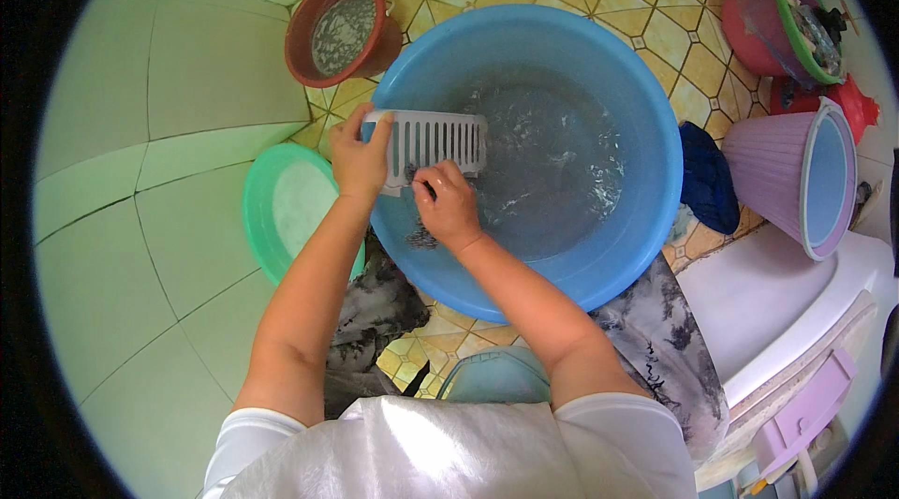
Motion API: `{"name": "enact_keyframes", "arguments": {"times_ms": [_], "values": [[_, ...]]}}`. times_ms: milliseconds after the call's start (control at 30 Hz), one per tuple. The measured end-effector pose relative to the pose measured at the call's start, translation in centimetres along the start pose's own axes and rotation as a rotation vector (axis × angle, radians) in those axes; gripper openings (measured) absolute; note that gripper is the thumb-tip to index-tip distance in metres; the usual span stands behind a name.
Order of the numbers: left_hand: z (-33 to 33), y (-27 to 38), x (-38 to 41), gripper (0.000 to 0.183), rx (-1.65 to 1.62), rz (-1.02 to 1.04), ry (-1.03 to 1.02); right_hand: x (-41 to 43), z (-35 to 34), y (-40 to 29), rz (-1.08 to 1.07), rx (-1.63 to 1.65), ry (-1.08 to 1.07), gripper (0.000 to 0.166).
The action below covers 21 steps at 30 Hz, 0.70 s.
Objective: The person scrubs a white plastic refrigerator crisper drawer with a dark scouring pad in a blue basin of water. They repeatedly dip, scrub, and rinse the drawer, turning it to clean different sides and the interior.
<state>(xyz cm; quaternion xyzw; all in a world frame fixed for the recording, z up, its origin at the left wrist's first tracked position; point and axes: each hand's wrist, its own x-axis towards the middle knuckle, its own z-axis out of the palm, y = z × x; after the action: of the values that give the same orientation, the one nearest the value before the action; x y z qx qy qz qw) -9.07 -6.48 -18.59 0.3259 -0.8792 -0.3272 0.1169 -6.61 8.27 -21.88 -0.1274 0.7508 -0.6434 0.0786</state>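
My left hand (357,155) grips one end of a white slotted plastic basket (439,137), thumb over its rim. The basket is tilted above the left side of a large blue plastic tub (650,99). Greyish water (548,155) with glints and ripples lies in the tub. Against the basket's near edge, my right hand (449,207) is curled around a small dark thing, mostly hidden by the fingers; its kind is unclear. Just below that hand, a dark bristly patch (421,238) shows against the tub wall.
A brown bucket (390,42) of cloudy water stands back left, a green basin (260,218) at left. On the right are a dark blue cloth (709,179), a lilac bin (769,162), a filled pink bucket (751,28) and a white ledge (744,288). Tiled wall (204,64) bounds the left.
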Motion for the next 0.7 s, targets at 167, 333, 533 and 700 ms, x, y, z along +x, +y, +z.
{"name": "enact_keyframes", "arguments": {"times_ms": [167, 333, 533, 700], "values": [[-0.4, 1.5, -0.7, 0.038, -0.043, -0.039, -0.047, 0.4, -1.9, 6.4, 0.050, -0.300, -0.113, 0.009], [-0.7, 1.2, -0.4, 0.040, 0.031, -0.026, -0.029, 2.3, -5.2, 12.3, 0.488, -0.447, 0.128, 0.017], [0.4, -1.0, 0.2, 0.036, -0.120, 0.008, -0.026, 1.1, -3.0, 10.5, 0.641, 0.152, -0.011, 0.022], [-0.4, -1.0, 0.2, 0.033, -0.045, 0.059, -0.054, 1.5, 0.2, -3.6, -0.038, 0.176, -0.031, 0.020]]}}
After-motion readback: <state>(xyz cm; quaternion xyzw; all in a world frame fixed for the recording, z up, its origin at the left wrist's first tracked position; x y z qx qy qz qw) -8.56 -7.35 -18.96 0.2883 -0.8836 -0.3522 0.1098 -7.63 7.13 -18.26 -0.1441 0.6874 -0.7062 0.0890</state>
